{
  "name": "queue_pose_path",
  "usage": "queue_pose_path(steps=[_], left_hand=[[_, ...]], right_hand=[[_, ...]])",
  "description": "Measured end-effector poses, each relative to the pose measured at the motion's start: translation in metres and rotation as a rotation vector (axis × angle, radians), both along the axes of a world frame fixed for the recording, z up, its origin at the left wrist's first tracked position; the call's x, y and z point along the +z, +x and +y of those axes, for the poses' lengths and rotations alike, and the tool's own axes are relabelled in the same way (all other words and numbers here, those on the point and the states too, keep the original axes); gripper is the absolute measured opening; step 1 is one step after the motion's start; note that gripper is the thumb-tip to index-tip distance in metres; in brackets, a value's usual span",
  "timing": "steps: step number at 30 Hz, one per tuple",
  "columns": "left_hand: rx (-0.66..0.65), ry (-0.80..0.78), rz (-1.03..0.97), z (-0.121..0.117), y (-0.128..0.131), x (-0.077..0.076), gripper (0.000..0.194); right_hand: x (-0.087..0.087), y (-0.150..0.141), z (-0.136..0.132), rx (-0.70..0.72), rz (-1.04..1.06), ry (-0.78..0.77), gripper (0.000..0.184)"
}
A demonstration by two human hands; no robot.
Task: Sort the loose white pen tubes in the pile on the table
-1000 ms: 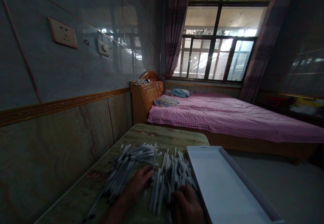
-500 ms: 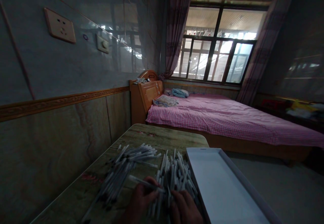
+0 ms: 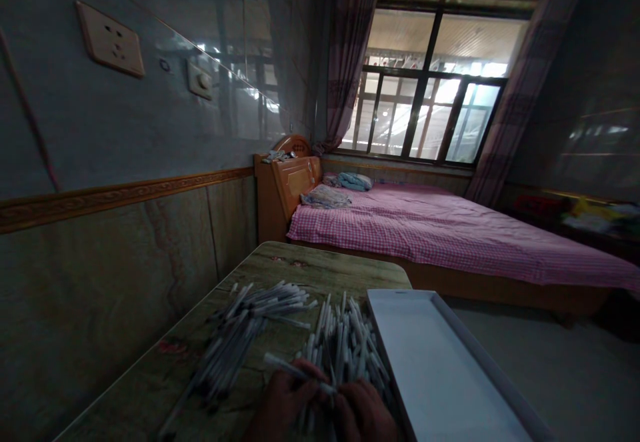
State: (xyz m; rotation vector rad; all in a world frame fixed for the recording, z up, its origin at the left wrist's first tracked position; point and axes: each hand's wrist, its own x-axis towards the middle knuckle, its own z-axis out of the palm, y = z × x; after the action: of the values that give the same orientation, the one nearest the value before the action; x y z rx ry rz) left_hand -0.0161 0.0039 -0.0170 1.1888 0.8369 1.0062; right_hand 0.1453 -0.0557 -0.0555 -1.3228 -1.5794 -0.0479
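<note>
Two heaps of thin grey-white pens lie on a wood-patterned table: a left heap and a right heap. My left hand and my right hand meet at the bottom edge, over the near end of the right heap. Between them they pinch one pen, which points up and to the left. Fingers of both hands are curled closed. Just right of my right hand sits a shallow white tray with nothing in it.
A tiled wall with a socket runs along the table's left side. Beyond the table stands a bed with a pink checked cover and a wooden headboard. A barred window is behind it. Bare floor lies on the right.
My left hand left the gap between the heaps and lifted one pen. My right hand came over to join it on that pen. The view drifted slightly right.
</note>
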Motion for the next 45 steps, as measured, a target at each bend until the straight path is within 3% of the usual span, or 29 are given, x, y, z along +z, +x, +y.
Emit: queue_pose_path(steps=[4, 9, 18, 26, 31, 37, 45], left_hand=[[0.084, -0.069, 0.000, -0.003, 0.004, 0.010, 0.042], [0.144, -0.094, 0.026, -0.003, 0.003, 0.012, 0.049], [0.109, -0.080, 0.068, -0.005, 0.000, 0.017, 0.040], [0.083, -0.064, 0.019, -0.005, 0.000, 0.017, 0.039], [0.083, -0.068, 0.018, -0.004, 0.000, 0.015, 0.041], [0.075, -0.050, 0.021, -0.005, 0.000, 0.017, 0.040], [0.075, -0.058, -0.009, -0.004, -0.001, 0.014, 0.039]], right_hand=[[0.011, 0.001, -0.005, 0.021, 0.015, 0.004, 0.036], [0.026, 0.002, -0.012, 0.074, -0.076, -0.024, 0.018], [0.045, -0.004, -0.017, 0.034, -0.033, -0.152, 0.028], [0.037, 0.000, -0.017, 0.040, -0.008, -0.127, 0.017], [0.038, 0.000, -0.018, 0.011, -0.070, -0.178, 0.022], [0.037, 0.002, -0.018, 0.017, -0.074, -0.108, 0.013], [0.040, 0.000, -0.018, -0.023, -0.154, -0.150, 0.024]])
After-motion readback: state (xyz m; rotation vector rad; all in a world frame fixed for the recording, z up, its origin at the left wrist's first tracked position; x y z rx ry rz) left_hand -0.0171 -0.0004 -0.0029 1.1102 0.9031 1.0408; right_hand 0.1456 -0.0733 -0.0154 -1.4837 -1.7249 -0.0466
